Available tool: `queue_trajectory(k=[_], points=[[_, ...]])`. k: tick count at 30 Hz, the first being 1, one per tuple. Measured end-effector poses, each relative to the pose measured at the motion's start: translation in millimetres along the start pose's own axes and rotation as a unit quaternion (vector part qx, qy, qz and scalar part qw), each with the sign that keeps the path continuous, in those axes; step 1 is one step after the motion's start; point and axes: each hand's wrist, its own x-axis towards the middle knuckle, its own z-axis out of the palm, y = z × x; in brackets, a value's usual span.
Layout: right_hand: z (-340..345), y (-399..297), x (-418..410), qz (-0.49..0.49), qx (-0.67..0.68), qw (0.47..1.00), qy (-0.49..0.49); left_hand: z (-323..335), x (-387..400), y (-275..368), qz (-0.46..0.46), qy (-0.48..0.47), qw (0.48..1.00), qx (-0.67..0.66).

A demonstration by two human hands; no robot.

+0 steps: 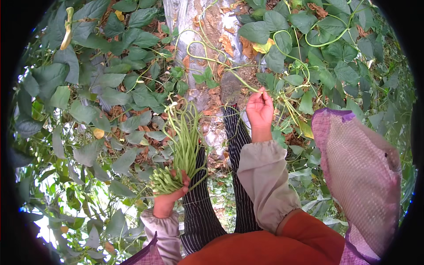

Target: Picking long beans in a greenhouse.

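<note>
My left hand (168, 200) is wrapped around a thick bundle of long green yardlong beans (185, 142). Their gathered ends poke out at the left of the fist, while the long pods hang forward in front of my leg. Out ahead, my right hand (261, 111) pinches the near end of a single green yardlong bean (244, 82) between thumb and fingertips. That pod runs up and left across the path, and its far end curls among thin vines. Close by on the right are thin bean stems (291, 111) and leaves.
Leafy bean plants (129, 82) crowd the left side, with more bean foliage (334, 49) on the right. Between them runs a soil strip with silvery plastic film (175, 16) and dry leaves (226, 44). A pink-purple mesh cloth (357, 159) hangs at the right.
</note>
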Motion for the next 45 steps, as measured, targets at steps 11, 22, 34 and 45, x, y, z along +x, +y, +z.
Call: queue_trajectory(k=[11, 22, 34, 45], points=[[13.7, 67.5, -76.2, 0.005, -0.649, 0.745, -0.151, 4.2, -0.2, -1.4, -0.018, 0.011, 0.999, 0.046], [43.3, 150.7, -106.6, 0.146, -0.744, 0.488, -0.432, -35.3, 7.5, -7.6, 0.105, -0.112, 0.981, 0.121], [10.9, 193.1, 145.2, -0.179, -0.955, -0.042, -0.234, -29.2, -0.7, -16.9, 0.124, -0.005, 0.991, 0.042], [-11.0, 160.1, 113.7, -0.157, -0.93, 0.099, -0.317, -30.1, -16.6, -6.5, 0.0, 0.025, 0.999, -0.042]])
